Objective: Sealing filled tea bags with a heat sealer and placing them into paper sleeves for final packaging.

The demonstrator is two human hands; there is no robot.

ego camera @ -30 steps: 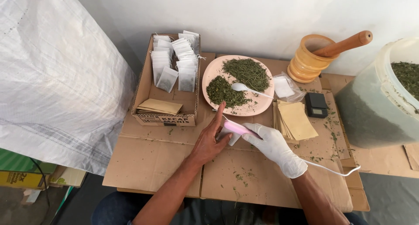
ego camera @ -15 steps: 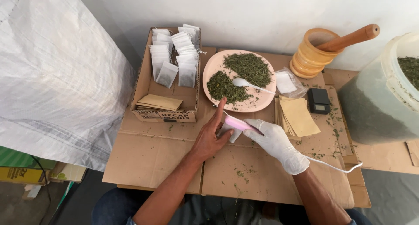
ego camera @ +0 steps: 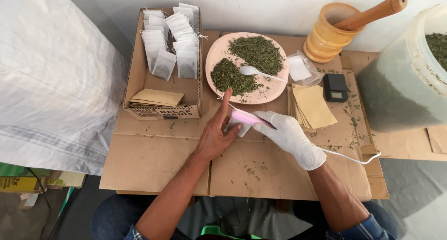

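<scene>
The right hand [ego camera: 291, 137], in a white glove, has its fingers clamped around a pink sealing tool [ego camera: 249, 117], from which a white cord [ego camera: 354, 158] trails away to the right across the desk [ego camera: 153, 161]. The tool's tip presses on a small white tea bag [ego camera: 237, 126] that lies flat on the cardboard-covered desk. The bare left hand [ego camera: 215, 135] rests on the same bag from the left, its fingers spread apart, the index finger stretched forward and the thumb touching the bag just beside the tool.

Just beyond the fingers sits a pink plate [ego camera: 219, 54] with two heaps of dried green herbs [ego camera: 256, 54] and a white spoon [ego camera: 258, 72]. Left of the plate, a cardboard box [ego camera: 139, 58] holds rows of filled tea bags [ego camera: 172, 40] and a few brown envelopes [ego camera: 156, 98]. To the right of the gloved fingers lies a stack of more brown envelopes [ego camera: 312, 107], with a small black scale [ego camera: 336, 87] near it. Farther back stand a wooden mortar [ego camera: 326, 35] with its pestle [ego camera: 370, 12], and a large plastic tub [ego camera: 405, 81] of herbs at the far right.
</scene>
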